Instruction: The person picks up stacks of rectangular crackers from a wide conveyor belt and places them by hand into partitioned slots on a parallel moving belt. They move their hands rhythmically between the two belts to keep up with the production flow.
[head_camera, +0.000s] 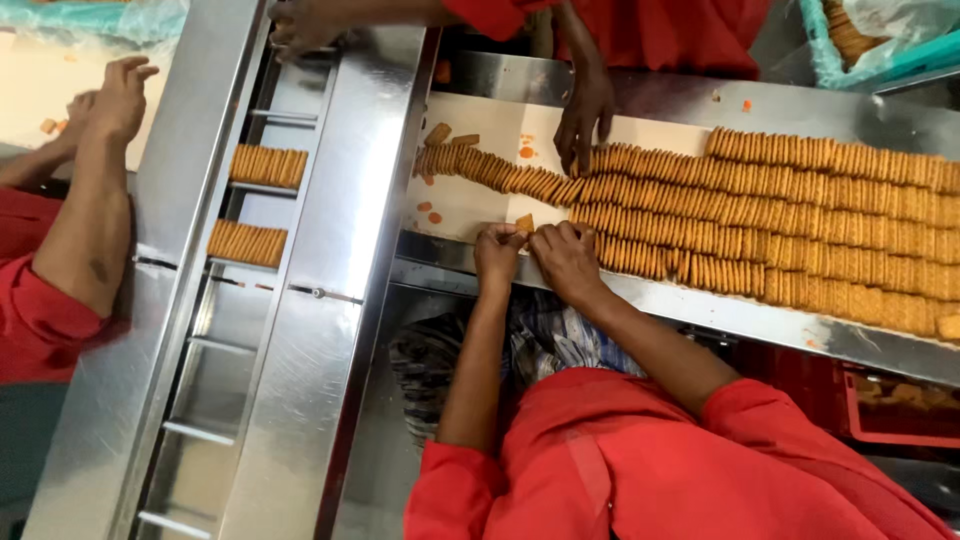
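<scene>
Rows of thin brown biscuits (800, 220) stand on edge on a pale conveyor belt (460, 195). My left hand (497, 255) and my right hand (566, 258) are at the belt's near edge, fingers pinched together around a small stack of biscuits (524, 223) at the end of the nearest row. Both my sleeves are red. Across the belt another person's hand (583, 110) presses on the far row of biscuits.
A steel chute with rungs (255, 250) runs on the left and carries two biscuit stacks (266, 165) (247, 243). A third person's arm (95, 190) rests beside it. A teal crate (860, 45) of biscuits is at the top right, and a red crate (900, 410) lies below the belt.
</scene>
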